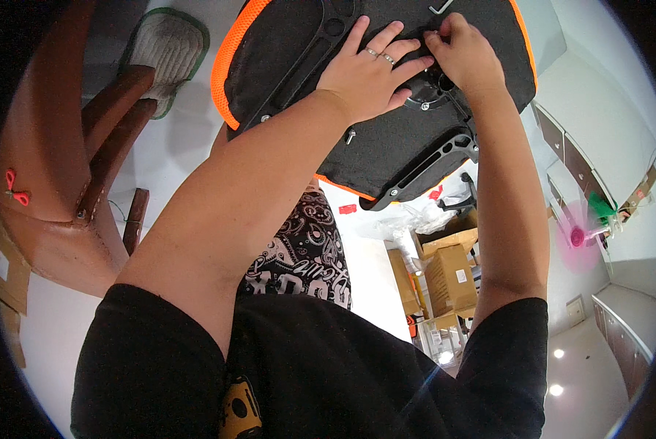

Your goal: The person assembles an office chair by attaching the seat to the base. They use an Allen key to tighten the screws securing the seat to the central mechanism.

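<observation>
Before me is an upturned chair seat with black fabric and an orange mesh edge. My left hand, with rings on it, lies spread over a black mechanism plate on the seat. My right hand is closed in a pinch at the plate's far side; what its fingers hold is hidden. A silver hex key lies just beyond that hand. A loose-looking bolt is on the fabric nearer me. Black armrest brackets are on the seat's near right and left sides.
Brown furniture with red scissors on it stands at left, near a grey mat with green edging. Open cardboard boxes and plastic wrap lie at lower right. A pink fan is farther right.
</observation>
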Motion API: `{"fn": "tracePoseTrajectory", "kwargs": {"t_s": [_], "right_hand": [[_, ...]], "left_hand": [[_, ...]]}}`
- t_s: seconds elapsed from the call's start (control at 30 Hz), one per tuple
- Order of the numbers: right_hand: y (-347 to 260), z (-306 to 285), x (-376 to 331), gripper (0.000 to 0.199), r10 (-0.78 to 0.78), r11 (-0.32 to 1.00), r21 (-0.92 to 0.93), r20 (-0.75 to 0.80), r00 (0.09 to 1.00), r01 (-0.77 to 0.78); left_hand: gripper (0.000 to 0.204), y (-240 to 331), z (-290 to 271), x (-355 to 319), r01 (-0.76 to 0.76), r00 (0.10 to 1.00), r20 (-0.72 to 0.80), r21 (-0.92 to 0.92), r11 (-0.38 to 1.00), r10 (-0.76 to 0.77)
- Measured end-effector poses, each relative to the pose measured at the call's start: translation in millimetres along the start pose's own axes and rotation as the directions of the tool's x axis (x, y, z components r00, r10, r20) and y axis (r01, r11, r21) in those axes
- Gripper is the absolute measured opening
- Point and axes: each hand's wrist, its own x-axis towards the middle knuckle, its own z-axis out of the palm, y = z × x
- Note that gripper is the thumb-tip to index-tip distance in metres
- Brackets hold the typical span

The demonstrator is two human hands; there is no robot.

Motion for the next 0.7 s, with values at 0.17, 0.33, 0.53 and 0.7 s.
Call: {"fn": "tracePoseTrajectory", "kwargs": {"t_s": [0.17, 0.33, 0.53, 0.7], "right_hand": [[2, 7, 7, 0.051, 0.06, 0.997, -0.047, -0.094, 0.994, -0.065], [4, 4, 6, 0.052, 0.003, 1.0, 0.03, -0.066, 0.998, -0.001], [-3, -5, -2, 0.055, 0.067, 0.998, 0.008, -0.065, 0.996, -0.066], [-7, -10, -4, 0.055, 0.103, 0.993, -0.062, -0.026, 0.994, -0.105]], "left_hand": [[0.052, -1, 2, 0, -0.008, 1.0, -0.015, -0.007, 1.0, 0.007], [0.051, -1, 3, 0, -0.006, 1.0, -0.024, -0.034, 0.999, 0.005], [0.051, -1, 4, 1, -0.004, 1.0, -0.008, -0.02, 1.0, 0.004], [0.052, 0, 1, 0, 0.005, 1.0, -0.003, -0.023, 1.0, -0.005]]}}
